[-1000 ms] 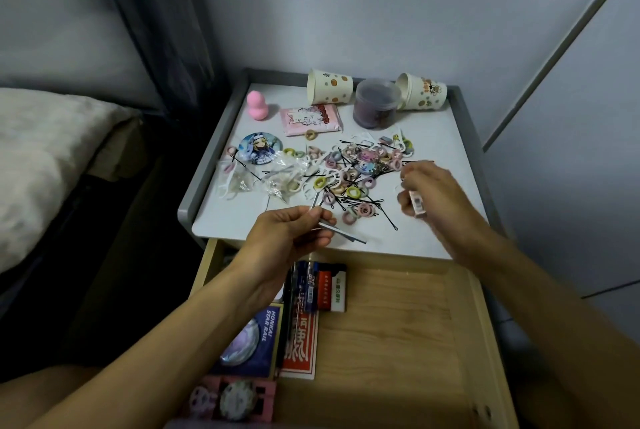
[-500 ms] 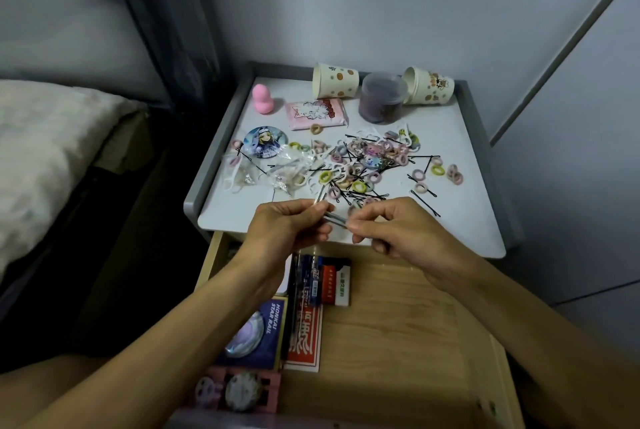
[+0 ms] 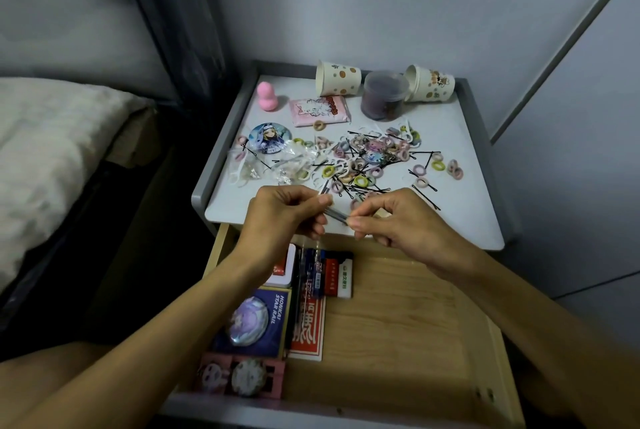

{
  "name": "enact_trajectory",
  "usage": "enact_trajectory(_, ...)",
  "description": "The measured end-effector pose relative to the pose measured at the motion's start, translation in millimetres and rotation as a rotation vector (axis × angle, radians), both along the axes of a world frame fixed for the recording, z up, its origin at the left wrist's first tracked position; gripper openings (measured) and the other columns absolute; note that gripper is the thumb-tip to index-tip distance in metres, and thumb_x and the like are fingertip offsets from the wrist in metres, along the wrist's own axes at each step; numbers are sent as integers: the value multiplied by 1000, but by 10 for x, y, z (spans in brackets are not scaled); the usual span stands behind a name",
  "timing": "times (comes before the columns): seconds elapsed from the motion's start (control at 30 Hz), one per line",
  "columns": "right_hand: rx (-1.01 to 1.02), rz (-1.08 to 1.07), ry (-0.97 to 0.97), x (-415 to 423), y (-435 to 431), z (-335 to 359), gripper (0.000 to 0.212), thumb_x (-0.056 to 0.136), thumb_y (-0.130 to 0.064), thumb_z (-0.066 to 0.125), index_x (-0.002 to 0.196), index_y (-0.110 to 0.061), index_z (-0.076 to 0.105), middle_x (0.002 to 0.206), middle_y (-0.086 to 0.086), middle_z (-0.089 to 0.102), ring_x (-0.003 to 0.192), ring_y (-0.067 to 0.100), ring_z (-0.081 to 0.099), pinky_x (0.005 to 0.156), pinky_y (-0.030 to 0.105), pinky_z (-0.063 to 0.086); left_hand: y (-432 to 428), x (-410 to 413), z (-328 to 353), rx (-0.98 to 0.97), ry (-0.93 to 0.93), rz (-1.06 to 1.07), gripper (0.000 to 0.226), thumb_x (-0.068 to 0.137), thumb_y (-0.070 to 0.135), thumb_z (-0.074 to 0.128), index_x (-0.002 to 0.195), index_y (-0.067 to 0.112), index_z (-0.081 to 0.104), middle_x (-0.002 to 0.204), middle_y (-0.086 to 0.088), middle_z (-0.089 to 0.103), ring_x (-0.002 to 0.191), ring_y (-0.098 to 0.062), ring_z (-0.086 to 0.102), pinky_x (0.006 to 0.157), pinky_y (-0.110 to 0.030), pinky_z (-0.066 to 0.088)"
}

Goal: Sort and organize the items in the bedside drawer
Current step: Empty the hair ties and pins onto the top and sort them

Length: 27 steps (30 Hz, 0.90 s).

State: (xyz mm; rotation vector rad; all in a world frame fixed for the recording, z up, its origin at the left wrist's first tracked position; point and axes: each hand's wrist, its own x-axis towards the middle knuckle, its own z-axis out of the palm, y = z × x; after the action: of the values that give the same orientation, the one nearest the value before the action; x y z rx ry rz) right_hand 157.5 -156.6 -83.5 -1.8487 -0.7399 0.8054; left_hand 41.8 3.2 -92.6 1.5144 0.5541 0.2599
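**Light, springy, quick to slip**

We pinch a small bundle of hairpins [image 3: 335, 214] between left hand [image 3: 287, 217] and right hand [image 3: 398, 226], over the front edge of the worktop [image 3: 464, 221] — thin, slick wire, probably best gripped mid-length.

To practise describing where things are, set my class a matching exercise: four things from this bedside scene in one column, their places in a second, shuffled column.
Things: 1 pink sponge; 2 dark jar; 3 red card pack; 4 bundle of thin pins.
Places: A in the open drawer; B pinched between left hand and right hand; C between spotted cup and cartoon cup; D back left of the tabletop.
Pairs: 1-D, 2-C, 3-A, 4-B.
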Motion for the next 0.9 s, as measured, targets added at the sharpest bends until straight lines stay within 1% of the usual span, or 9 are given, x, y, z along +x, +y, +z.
enact_trajectory(0.07, 13, -6, 16, -44, -11, 9, 9, 85, -17, 73, 77, -15, 75, 91, 13, 73, 46, 3, 44, 49, 16, 37, 21, -23, 49, -18, 26, -24, 18, 88, 15, 69, 89, -3, 73, 69, -15, 67, 56, -19, 61, 55, -26, 55)
enact_trajectory(0.13, 13, -23, 51, -67, -21, -12, 7, 85, -19, 74, 81, -13, 75, 86, 9, 74, 47, 4, 44, 48, 15, 37, 60, -17, 81, -44, 60, -58, 19, 86, 12, 70, 89, -6, 71, 71, -17, 68, 54, -18, 60, 53, -25, 55)
enact_trajectory(0.23, -6, -55, 119, -162, -70, -45, 14, 85, -23, 74, 91, -11, 73, 78, 3, 73, 52, 6, 45, 46, 14, 36, 66, -72, 138, -80, 97, -95, 19, 85, 6, 69, 89, -12, 69, 70, -18, 68, 52, -17, 61, 51, -22, 54)
enact_trajectory(0.43, -59, -19, 166, -507, -156, 3, 14, 85, -23, 74, 89, -10, 72, 79, 6, 74, 51, 2, 49, 45, 13, 37, 42, -361, 214, -49, 161, -170, 14, 82, 5, 72, 81, -9, 71, 68, -18, 69, 52, -17, 62, 52, -22, 54)
enact_trajectory(0.53, -95, 32, 157, -701, -163, 3, 7, 85, -19, 74, 84, -12, 72, 71, 1, 72, 49, 2, 48, 43, 13, 35, 50, -510, 176, -28, 220, -197, 17, 81, 5, 73, 83, -12, 71, 70, -20, 69, 51, -17, 63, 53, -22, 55)
enact_trajectory(0.67, -138, 17, 122, -972, -164, -154, 9, 87, -15, 72, 83, -8, 71, 55, -8, 64, 45, 0, 44, 44, 11, 34, 62, -664, 24, -1, 299, -258, 12, 81, 3, 73, 81, -9, 71, 71, -21, 69, 52, -17, 64, 52, -20, 54)
enact_trajectory(0.77, -187, 35, 45, -1128, -185, -307, 11, 88, -22, 71, 83, -12, 72, 68, -3, 70, 50, 0, 48, 52, 15, 40, 94, -745, -90, 47, 374, -335, 15, 82, 7, 74, 85, -7, 72, 73, -18, 72, 58, -17, 67, 57, -20, 56)
enact_trajectory(0.83, -187, 6, 63, -1156, -187, -373, 11, 88, -23, 70, 84, -13, 72, 76, 2, 73, 53, 3, 50, 55, 19, 43, 122, -769, -137, 53, 381, -372, 13, 84, 8, 72, 88, -5, 72, 75, -14, 73, 61, -16, 68, 62, -22, 57)
enact_trajectory(0.9, -202, -22, 53, -1142, -221, -414, 12, 89, -23, 69, 83, -13, 72, 78, 2, 73, 54, 3, 50, 57, 20, 46, 151, -764, -166, 155, 370, -399, 10, 86, 13, 72, 91, 4, 74, 79, -9, 74, 68, -16, 70, 69, -27, 59)
